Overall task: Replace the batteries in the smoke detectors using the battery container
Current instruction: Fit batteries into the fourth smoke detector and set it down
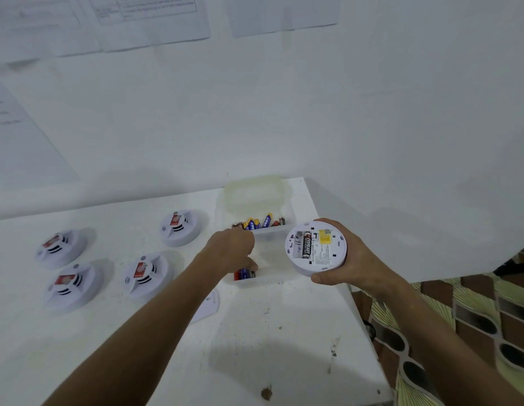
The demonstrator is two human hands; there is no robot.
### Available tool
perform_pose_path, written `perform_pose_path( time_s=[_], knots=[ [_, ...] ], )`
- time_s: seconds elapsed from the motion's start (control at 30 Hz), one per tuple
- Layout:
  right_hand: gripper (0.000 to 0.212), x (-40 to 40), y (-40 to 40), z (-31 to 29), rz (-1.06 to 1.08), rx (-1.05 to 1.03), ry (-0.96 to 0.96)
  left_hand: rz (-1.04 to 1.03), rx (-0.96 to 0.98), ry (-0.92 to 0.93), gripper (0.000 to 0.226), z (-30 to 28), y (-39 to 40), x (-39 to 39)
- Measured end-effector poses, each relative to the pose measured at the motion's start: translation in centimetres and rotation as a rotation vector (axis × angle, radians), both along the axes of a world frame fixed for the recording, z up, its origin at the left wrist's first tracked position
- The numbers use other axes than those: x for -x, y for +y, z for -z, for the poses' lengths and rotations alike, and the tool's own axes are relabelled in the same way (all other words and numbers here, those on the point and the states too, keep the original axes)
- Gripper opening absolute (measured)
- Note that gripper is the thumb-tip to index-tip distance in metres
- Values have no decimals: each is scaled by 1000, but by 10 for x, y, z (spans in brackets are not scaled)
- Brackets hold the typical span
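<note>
My right hand (347,260) grips a round white smoke detector (316,249) turned back-side up, above the table's right edge. Its open bay shows one black battery (307,245) beside an empty slot. My left hand (231,249) reaches down into the clear plastic battery container (272,278), fingers curled over red and blue batteries (243,273) in the near compartment; whether it holds one is hidden. More batteries (259,222) lie in the far compartment.
Several smoke detectors (145,275) with red stickers lie face up on the white table (254,347) at left. A detached white cover (209,307) lies under my left forearm. The container's lid (254,193) leans on the wall. Patterned floor shows right.
</note>
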State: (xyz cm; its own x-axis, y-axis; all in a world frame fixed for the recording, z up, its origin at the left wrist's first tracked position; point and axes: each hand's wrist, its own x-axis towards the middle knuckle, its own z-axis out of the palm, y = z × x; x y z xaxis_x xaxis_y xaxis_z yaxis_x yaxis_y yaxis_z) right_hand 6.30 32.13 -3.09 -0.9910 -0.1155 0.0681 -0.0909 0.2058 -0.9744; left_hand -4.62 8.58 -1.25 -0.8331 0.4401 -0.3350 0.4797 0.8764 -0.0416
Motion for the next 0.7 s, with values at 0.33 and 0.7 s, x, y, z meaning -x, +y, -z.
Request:
perform_pose_path(
  time_s=[0.33, 0.7],
  knots=[
    [88, -3, 7, 7, 22, 5, -9, -11, 74, -1, 40, 0, 14, -3],
    [91, -1, 5, 4, 11, 5, -13, -71, -322, -91, 25, 8, 15, -7]
  ],
)
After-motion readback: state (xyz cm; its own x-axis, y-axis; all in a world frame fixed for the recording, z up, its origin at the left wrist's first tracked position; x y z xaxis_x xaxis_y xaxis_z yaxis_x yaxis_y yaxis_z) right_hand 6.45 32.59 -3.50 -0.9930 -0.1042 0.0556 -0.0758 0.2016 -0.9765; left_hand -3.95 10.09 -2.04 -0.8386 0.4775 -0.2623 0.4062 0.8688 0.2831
